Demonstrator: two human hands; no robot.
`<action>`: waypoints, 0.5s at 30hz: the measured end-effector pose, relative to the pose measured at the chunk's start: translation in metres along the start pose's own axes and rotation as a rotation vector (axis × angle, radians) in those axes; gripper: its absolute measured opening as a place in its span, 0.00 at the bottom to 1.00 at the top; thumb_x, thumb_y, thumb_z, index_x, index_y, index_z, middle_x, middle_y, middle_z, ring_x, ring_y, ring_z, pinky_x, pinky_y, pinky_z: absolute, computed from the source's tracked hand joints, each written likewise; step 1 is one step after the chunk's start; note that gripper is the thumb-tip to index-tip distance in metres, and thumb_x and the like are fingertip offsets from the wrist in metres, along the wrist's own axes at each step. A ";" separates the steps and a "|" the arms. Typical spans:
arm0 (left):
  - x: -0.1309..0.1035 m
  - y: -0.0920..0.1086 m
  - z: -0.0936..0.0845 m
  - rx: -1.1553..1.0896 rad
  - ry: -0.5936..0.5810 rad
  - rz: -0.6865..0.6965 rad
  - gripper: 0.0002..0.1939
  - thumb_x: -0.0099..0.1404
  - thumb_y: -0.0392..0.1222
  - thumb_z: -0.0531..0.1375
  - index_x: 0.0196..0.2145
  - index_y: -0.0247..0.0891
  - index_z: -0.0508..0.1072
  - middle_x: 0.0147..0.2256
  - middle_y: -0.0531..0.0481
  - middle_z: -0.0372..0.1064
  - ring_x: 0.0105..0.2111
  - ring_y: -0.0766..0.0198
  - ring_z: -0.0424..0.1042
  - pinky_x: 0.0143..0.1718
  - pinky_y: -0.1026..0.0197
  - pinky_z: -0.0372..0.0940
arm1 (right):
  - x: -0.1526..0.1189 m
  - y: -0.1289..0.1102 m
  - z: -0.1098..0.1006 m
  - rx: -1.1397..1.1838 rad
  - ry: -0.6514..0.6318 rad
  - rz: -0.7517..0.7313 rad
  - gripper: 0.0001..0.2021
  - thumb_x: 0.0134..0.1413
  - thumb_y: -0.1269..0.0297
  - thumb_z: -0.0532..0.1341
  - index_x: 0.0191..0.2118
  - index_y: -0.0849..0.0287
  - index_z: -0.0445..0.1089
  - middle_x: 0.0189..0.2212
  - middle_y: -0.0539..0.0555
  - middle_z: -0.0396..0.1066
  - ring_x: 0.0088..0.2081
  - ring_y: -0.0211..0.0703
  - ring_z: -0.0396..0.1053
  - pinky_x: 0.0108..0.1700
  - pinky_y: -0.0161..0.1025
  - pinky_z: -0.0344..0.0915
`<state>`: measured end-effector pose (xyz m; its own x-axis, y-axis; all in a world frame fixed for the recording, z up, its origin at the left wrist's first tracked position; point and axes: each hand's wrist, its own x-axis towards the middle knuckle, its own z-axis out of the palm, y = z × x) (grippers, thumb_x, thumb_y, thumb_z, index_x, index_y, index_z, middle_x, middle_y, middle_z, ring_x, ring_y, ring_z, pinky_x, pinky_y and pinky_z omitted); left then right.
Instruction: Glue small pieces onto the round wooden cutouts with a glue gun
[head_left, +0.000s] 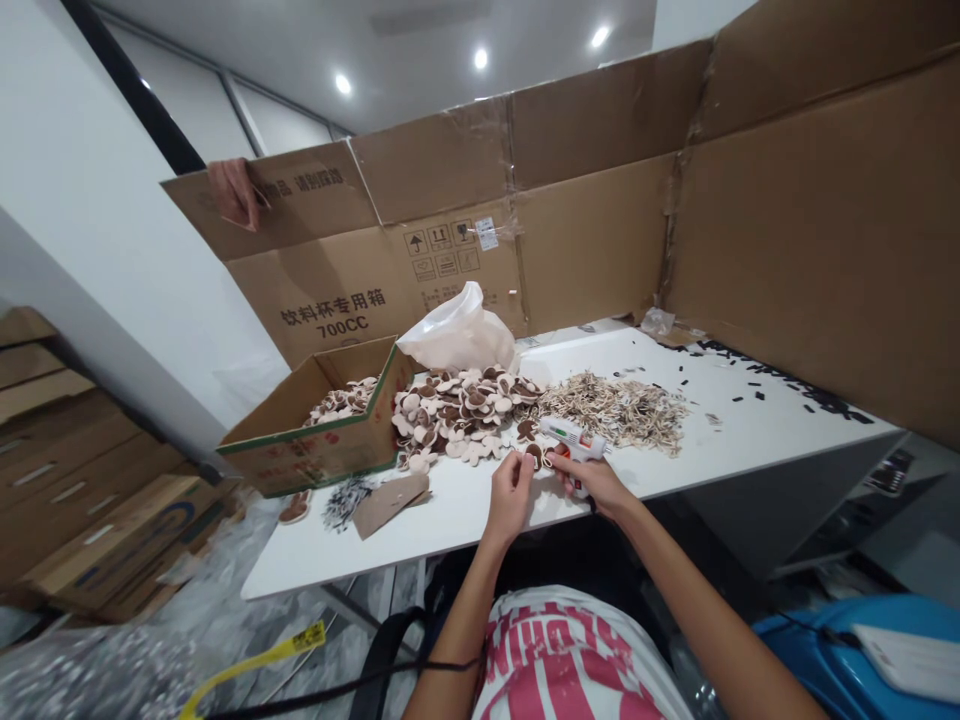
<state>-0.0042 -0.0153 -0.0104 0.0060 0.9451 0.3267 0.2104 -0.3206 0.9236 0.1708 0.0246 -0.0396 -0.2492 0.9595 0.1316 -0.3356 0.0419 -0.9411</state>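
Observation:
My left hand pinches the edge of a small brown and cream felt piece above the front of the white table. On its right, my right hand is wrapped round a white glue gun, whose body points left over the felt piece. A thin cream loop shows between the fingertips of both hands. Just behind them lies a heap of brown and cream felt pieces. To the right of that heap is a pile of thin beige loops.
An open cardboard box of felt pieces stands at the left, near a brown card and dark strips. A white bag sits behind the heap. Tall cardboard walls the back; another person's hand rests on its top.

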 end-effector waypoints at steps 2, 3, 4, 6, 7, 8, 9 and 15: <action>0.000 -0.001 0.000 0.007 0.008 0.003 0.21 0.74 0.57 0.57 0.29 0.39 0.65 0.26 0.55 0.57 0.28 0.65 0.58 0.33 0.62 0.55 | 0.000 -0.001 0.000 -0.003 0.002 0.008 0.23 0.50 0.43 0.78 0.37 0.57 0.74 0.22 0.49 0.69 0.20 0.39 0.64 0.23 0.33 0.65; -0.001 -0.002 0.000 0.015 0.012 0.006 0.21 0.73 0.57 0.57 0.29 0.39 0.65 0.27 0.55 0.58 0.29 0.64 0.58 0.33 0.62 0.55 | 0.000 -0.001 0.001 -0.003 0.005 0.011 0.23 0.49 0.43 0.78 0.37 0.57 0.74 0.22 0.49 0.69 0.20 0.39 0.64 0.23 0.33 0.65; -0.001 -0.002 0.000 0.028 0.017 0.010 0.21 0.73 0.56 0.57 0.29 0.39 0.65 0.27 0.55 0.58 0.29 0.64 0.58 0.33 0.62 0.55 | 0.000 -0.002 0.001 -0.003 0.004 0.012 0.24 0.49 0.43 0.78 0.37 0.57 0.74 0.22 0.48 0.69 0.20 0.39 0.63 0.22 0.33 0.65; -0.002 -0.002 0.000 0.067 0.027 0.025 0.20 0.73 0.55 0.57 0.29 0.39 0.66 0.27 0.54 0.59 0.29 0.64 0.59 0.33 0.62 0.56 | -0.001 -0.003 0.002 -0.005 -0.002 0.006 0.24 0.48 0.43 0.78 0.37 0.57 0.73 0.22 0.48 0.68 0.19 0.39 0.63 0.22 0.33 0.65; -0.003 -0.002 0.000 0.087 0.031 0.035 0.20 0.73 0.55 0.57 0.28 0.39 0.66 0.27 0.54 0.59 0.29 0.64 0.59 0.33 0.62 0.56 | -0.001 -0.004 0.003 -0.007 -0.007 0.002 0.24 0.48 0.43 0.78 0.36 0.57 0.73 0.22 0.48 0.68 0.19 0.39 0.63 0.22 0.33 0.65; -0.003 -0.002 -0.001 0.101 0.033 0.041 0.20 0.73 0.55 0.57 0.28 0.39 0.67 0.27 0.54 0.59 0.29 0.64 0.60 0.33 0.62 0.56 | -0.001 -0.005 0.003 -0.007 -0.009 0.000 0.24 0.48 0.43 0.78 0.36 0.57 0.73 0.22 0.48 0.68 0.19 0.39 0.63 0.22 0.33 0.65; -0.003 -0.001 -0.001 0.106 0.033 0.044 0.20 0.73 0.55 0.57 0.29 0.39 0.67 0.27 0.54 0.60 0.29 0.64 0.60 0.33 0.62 0.56 | -0.001 -0.006 0.003 -0.006 -0.009 0.002 0.24 0.48 0.43 0.78 0.36 0.57 0.73 0.22 0.48 0.68 0.19 0.39 0.63 0.22 0.33 0.65; -0.004 0.004 -0.001 0.011 -0.009 0.000 0.23 0.71 0.60 0.59 0.30 0.38 0.69 0.26 0.53 0.61 0.28 0.65 0.59 0.32 0.63 0.57 | -0.001 -0.007 0.003 0.006 0.007 0.013 0.25 0.48 0.41 0.78 0.35 0.57 0.74 0.22 0.49 0.68 0.19 0.38 0.63 0.22 0.33 0.64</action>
<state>-0.0046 -0.0199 -0.0079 0.0146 0.9457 0.3246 0.2212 -0.3196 0.9214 0.1709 0.0224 -0.0326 -0.2472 0.9618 0.1176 -0.3381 0.0281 -0.9407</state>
